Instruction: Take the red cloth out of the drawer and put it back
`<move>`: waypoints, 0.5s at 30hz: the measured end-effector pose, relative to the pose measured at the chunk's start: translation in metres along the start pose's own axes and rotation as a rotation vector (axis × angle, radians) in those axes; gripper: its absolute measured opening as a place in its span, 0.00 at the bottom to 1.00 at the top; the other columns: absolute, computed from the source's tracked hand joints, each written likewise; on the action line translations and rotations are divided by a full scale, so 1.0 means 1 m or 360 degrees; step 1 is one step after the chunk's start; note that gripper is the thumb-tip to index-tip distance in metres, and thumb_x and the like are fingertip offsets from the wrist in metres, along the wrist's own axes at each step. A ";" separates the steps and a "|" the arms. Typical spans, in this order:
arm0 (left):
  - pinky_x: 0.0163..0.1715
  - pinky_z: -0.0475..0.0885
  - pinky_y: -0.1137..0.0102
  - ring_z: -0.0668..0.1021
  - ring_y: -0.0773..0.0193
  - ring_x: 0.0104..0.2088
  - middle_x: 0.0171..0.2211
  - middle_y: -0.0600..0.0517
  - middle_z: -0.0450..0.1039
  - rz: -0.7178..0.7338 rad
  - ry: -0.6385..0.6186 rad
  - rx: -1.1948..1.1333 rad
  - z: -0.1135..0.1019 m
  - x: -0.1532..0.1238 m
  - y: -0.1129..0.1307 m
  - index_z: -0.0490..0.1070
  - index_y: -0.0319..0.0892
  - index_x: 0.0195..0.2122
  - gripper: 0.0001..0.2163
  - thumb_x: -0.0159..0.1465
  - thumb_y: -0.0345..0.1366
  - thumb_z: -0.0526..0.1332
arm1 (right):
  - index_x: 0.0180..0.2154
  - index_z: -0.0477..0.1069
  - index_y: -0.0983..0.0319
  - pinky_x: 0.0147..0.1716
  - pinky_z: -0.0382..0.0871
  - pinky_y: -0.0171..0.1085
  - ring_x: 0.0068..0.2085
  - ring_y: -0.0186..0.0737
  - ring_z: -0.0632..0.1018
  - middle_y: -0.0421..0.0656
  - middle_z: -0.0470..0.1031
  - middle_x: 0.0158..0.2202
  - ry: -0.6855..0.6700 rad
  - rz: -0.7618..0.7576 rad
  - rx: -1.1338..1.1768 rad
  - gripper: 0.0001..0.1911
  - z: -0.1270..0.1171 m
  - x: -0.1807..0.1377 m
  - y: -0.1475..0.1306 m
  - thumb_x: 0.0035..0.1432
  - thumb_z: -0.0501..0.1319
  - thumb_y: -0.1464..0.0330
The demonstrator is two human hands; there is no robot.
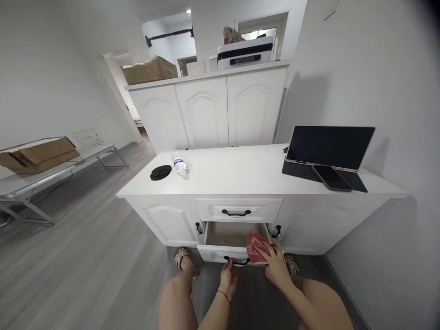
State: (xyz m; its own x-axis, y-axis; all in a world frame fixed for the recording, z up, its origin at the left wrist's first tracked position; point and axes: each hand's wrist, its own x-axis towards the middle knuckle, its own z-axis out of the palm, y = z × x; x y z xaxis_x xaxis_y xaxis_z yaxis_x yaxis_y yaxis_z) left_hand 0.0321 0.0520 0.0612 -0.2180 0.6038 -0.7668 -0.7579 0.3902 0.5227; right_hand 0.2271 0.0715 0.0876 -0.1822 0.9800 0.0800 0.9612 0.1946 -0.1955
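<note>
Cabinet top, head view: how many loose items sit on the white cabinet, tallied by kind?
On the cabinet top:
Water bottle, lying on its side: 1
Black round pad: 1
Tablet, propped up on its dark cover: 1
Phone: 1
Total: 4
Not counted: the red cloth under the right hand at the open lower drawer.

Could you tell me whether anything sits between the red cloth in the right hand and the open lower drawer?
Nothing visible does: the right hand holds the red cloth at the open drawer's front edge, and the left hand is at its handle.
</note>
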 end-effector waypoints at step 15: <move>0.52 0.75 0.54 0.76 0.49 0.63 0.44 0.48 0.82 -0.0344 0.0007 0.0218 -0.105 -0.078 -0.024 0.75 0.60 0.33 0.09 0.55 0.34 0.67 | 0.68 0.62 0.38 0.61 0.62 0.60 0.58 0.55 0.71 0.48 0.68 0.67 -0.0055 -0.0386 -0.0080 0.31 0.016 0.040 -0.164 0.70 0.52 0.71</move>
State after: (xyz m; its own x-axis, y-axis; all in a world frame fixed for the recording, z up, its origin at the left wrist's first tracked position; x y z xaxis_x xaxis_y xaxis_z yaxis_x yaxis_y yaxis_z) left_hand 0.0030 -0.0777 0.0691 -0.0632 0.4931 -0.8677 -0.6967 0.6007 0.3921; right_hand 0.0591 0.0792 0.1076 -0.4149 0.9059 0.0850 0.8975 0.4229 -0.1255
